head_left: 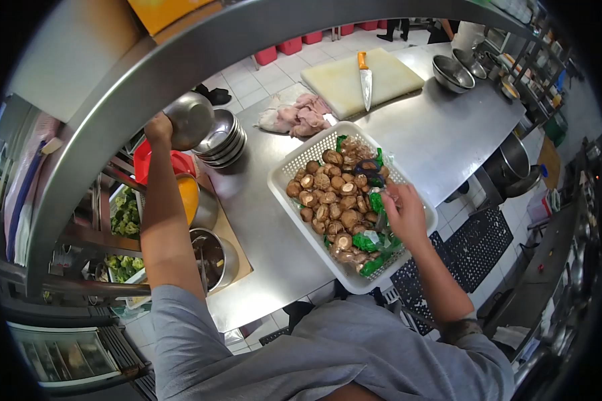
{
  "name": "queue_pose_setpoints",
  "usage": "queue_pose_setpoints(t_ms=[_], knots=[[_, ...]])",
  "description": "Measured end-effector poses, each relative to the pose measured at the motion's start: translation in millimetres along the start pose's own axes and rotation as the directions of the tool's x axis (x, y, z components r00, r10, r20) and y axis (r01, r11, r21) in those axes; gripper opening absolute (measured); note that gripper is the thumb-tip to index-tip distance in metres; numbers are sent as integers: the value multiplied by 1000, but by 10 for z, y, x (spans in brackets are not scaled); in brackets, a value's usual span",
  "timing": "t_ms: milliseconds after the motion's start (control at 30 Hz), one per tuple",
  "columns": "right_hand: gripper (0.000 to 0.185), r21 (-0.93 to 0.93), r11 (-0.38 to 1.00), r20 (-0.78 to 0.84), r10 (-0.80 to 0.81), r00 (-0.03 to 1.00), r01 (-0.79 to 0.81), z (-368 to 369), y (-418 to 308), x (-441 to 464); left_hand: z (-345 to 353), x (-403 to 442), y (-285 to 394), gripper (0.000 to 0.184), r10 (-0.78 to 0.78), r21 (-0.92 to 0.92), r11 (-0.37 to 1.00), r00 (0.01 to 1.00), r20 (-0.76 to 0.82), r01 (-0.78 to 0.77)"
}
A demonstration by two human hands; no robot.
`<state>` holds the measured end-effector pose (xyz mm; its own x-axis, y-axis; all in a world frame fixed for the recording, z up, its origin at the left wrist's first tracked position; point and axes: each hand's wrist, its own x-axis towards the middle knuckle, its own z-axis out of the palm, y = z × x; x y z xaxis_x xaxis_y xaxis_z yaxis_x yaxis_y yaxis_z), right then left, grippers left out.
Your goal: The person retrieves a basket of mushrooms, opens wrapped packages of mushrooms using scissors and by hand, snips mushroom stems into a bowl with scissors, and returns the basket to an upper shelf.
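Observation:
My left hand [158, 129] is closed on the rim of a metal bowl [190, 120], held tilted beside a stack of metal bowls [226, 144]. A white perforated basket [284, 212] on the steel counter holds many brown mushrooms [333, 195], with clear plastic and green wrapping [366, 240] along its right side. My right hand [404, 208] is over the basket's right side, at the plastic. Its fingers are bent together, and what they hold, if anything, is too small to make out.
Raw meat [304, 115] in a bag lies behind the basket. A knife [366, 87] rests on a cutting board [334, 79]. Metal bowls [453, 73] stand at the back right. Pots [214, 257] and trays of greens [126, 214] are at the left. People's legs show at the top.

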<state>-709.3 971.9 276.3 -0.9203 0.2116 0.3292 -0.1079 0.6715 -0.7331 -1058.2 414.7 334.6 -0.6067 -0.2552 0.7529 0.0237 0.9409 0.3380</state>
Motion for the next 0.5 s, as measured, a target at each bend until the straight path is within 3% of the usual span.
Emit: queue_pose_setpoints(t_ms=[100, 133, 233, 333, 400, 500], knots=[[27, -241, 960, -132, -176, 976, 140, 295, 215, 430, -575, -288, 495, 38, 79, -151, 985, 997, -4, -78], [29, -256, 957, -105, -168, 980, 136, 390, 288, 504, -940, -467, 908, 38, -28, -244, 969, 998, 56, 41], [32, -291, 952, -51, -114, 992, 94, 483, 417, 683, -1582, -1102, 1457, 27, -54, -265, 959, 985, 164, 97], [28, -288, 955, -36, -81, 996, 67, 514, 452, 743, -1746, -1845, 1620, 20, -54, -235, 967, 977, 206, 103], [24, -295, 954, -31, -61, 998, 49, 505, 488, 794, -1730, -2289, 1661, 15, 108, -191, 978, 987, 123, -83], [20, -272, 962, -46, -43, 998, 29, 469, 583, 938, -1569, -2820, 1590, 7, 188, -144, 975, 977, 104, -172]])
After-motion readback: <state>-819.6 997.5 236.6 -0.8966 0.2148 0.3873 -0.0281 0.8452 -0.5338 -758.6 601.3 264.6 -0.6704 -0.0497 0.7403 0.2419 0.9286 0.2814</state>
